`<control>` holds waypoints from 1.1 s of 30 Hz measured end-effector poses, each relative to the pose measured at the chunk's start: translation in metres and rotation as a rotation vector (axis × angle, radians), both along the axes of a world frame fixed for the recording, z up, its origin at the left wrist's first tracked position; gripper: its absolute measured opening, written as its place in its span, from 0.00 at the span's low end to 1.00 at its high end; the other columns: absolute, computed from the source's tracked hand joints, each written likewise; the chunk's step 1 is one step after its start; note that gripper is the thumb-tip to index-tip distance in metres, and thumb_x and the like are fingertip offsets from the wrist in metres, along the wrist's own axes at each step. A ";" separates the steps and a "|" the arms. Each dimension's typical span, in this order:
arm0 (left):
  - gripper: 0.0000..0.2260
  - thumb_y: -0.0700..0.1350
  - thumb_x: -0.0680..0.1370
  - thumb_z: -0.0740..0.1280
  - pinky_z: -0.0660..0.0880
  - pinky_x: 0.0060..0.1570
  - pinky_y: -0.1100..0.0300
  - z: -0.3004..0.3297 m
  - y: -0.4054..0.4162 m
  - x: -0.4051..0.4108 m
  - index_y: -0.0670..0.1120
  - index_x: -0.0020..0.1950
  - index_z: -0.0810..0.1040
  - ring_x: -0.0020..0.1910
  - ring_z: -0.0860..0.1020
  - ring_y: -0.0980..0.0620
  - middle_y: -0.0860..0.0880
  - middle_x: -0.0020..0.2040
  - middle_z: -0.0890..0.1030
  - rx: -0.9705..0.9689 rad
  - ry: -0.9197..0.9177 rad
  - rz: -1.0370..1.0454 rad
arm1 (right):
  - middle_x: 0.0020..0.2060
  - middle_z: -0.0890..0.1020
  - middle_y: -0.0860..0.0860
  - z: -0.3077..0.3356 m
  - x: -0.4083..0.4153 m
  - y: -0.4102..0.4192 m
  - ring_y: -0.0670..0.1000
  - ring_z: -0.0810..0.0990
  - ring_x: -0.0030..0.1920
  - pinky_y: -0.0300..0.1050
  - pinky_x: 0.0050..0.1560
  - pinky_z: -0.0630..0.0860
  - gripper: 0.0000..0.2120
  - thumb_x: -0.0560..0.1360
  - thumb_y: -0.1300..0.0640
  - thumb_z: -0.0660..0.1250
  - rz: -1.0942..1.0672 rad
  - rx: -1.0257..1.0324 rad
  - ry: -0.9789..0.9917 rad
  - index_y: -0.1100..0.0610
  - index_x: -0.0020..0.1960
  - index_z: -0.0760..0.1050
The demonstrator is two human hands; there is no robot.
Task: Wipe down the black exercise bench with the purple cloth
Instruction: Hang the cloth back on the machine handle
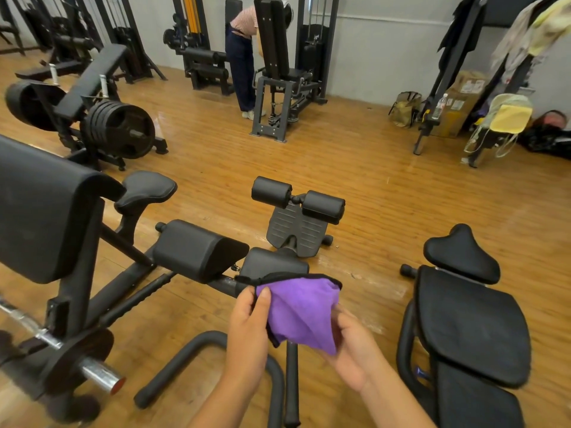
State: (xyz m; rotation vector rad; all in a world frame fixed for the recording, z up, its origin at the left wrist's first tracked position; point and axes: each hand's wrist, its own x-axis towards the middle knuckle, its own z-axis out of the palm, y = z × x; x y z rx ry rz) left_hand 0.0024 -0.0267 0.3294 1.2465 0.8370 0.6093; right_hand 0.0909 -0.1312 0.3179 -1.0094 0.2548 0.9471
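Both grips are on the purple cloth: my left hand pinches its upper left edge between thumb and fingers, and my right hand holds the lower right corner, fingers curled under the fabric. The cloth hangs bunched between them, in the air, touching nothing else. A dark hem runs along its top edge.

Working from the left, I see a big angled pad on its frame, with a loaded barbell end below it. Next comes the black exercise bench directly ahead, its two thick pads just beyond the cloth, the foot plate and ankle rollers further out. To the right stands a separate padded seat, well apart from the cloth.

I judge the step in hand to be readying the cloth, spreading or folding it into a wiping face; no surface has been touched by it yet, so wiping itself looks not yet begun. I take the machine straight ahead to be the one meant, though I cannot be sure.

Next I would need the cloth flattened under one palm, then lowered onto the nearer pad, pressing it flat and sweeping across the top, keeping the fabric clear of the adjustment knob between the pads.
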 end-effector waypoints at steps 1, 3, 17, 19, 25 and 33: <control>0.07 0.48 0.79 0.60 0.79 0.41 0.55 0.000 0.001 -0.001 0.49 0.50 0.76 0.44 0.81 0.51 0.48 0.44 0.81 -0.031 -0.019 0.002 | 0.52 0.81 0.62 0.002 0.001 -0.001 0.60 0.77 0.52 0.52 0.47 0.73 0.12 0.77 0.64 0.58 -0.022 0.033 0.033 0.61 0.58 0.76; 0.08 0.48 0.79 0.60 0.79 0.42 0.49 -0.001 0.005 -0.002 0.48 0.51 0.77 0.45 0.82 0.48 0.47 0.44 0.82 -0.034 -0.024 -0.009 | 0.47 0.82 0.60 0.004 0.003 -0.003 0.57 0.78 0.47 0.48 0.41 0.75 0.12 0.78 0.64 0.57 -0.039 0.076 0.050 0.61 0.56 0.77; 0.06 0.41 0.77 0.65 0.73 0.34 0.69 0.014 0.011 -0.003 0.50 0.43 0.79 0.33 0.76 0.64 0.60 0.41 0.79 0.318 0.182 -0.230 | 0.40 0.83 0.61 0.016 -0.010 -0.002 0.58 0.83 0.37 0.50 0.38 0.80 0.11 0.61 0.70 0.72 0.418 0.068 0.079 0.64 0.43 0.82; 0.06 0.40 0.75 0.68 0.78 0.43 0.63 0.012 0.014 -0.005 0.50 0.47 0.80 0.43 0.80 0.61 0.60 0.49 0.80 0.297 0.197 -0.207 | 0.40 0.83 0.61 0.017 -0.012 0.000 0.58 0.82 0.38 0.53 0.43 0.78 0.11 0.61 0.70 0.71 0.446 0.032 0.011 0.64 0.44 0.82; 0.08 0.51 0.70 0.72 0.77 0.35 0.66 0.013 0.021 -0.009 0.47 0.41 0.80 0.33 0.79 0.59 0.52 0.34 0.81 0.378 0.338 -0.203 | 0.46 0.83 0.62 0.020 -0.017 0.012 0.57 0.81 0.47 0.51 0.48 0.78 0.19 0.68 0.74 0.66 0.437 0.002 -0.200 0.65 0.57 0.75; 0.10 0.49 0.73 0.70 0.76 0.39 0.57 0.008 0.028 -0.014 0.41 0.44 0.81 0.39 0.80 0.46 0.42 0.39 0.83 -0.273 0.272 -0.294 | 0.35 0.81 0.59 0.020 -0.027 0.024 0.57 0.78 0.40 0.52 0.45 0.73 0.13 0.70 0.66 0.58 0.359 0.000 -0.028 0.63 0.38 0.82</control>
